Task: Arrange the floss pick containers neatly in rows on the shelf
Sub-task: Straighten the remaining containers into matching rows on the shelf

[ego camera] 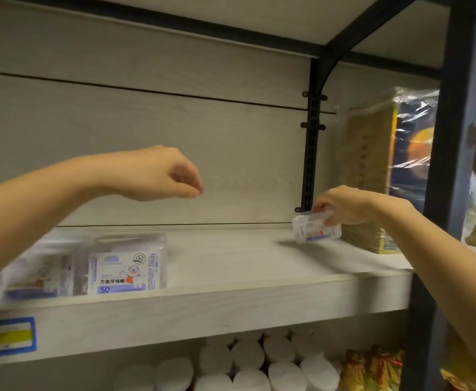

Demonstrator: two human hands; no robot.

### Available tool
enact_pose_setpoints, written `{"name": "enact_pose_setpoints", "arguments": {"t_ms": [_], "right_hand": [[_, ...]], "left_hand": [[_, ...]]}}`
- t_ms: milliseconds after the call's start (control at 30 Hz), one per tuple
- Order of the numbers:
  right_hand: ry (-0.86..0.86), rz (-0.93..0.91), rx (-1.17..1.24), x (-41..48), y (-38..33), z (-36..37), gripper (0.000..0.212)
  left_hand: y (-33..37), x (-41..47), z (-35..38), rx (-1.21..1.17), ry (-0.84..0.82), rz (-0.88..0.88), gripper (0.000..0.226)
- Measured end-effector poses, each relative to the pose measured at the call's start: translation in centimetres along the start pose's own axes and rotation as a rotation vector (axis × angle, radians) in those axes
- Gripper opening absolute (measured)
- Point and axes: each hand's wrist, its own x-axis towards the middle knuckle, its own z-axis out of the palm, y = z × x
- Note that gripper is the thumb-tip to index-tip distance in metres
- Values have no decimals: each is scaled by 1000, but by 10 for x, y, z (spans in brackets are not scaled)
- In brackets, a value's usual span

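Head view shows your right grip (344,207) pinching a small floss pick container (315,228) at the shelf's (231,303) right end, left grip (169,176) seemingly loose and empty, so a tilted release could topple it far from the row (126,263).

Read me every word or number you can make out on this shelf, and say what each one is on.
"方盒牙线棒" on the front label of the clear floss pick box.
"50" on that same label, bottom left.
Small container in the right hand: print too blurred.
Shelf-edge price tag: unreadable.
Wrapped packs at right: illegible.
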Motion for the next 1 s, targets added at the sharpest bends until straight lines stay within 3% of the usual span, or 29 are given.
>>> {"name": "enact_pose_setpoints", "arguments": {"t_ms": [100,200,300,400,533,733,1000], "right_hand": [[176,-176,128,-17,-22,-19,37],[248,-363,304,-32,-57,-36,37],[283,-507,420,-34,-89,-46,35],[325,-572,491,-22,-120,-52,36],[341,-629,624,2,-167,-49,36],[249,-667,562,32,-216,-24,33],[-120,-635,748,43,-217,-12,32]], "left_hand": [[19,13,16,1,74,29,30],[23,11,24,-32,55,39,41],[13,-4,16,-102,134,25,34],[-7,-25,0,-98,182,-35,30],[-38,-48,-17,1,92,-165,32],[-70,-48,-11,125,-226,-350,31],[-82,-39,-1,18,-486,-392,26]]}}
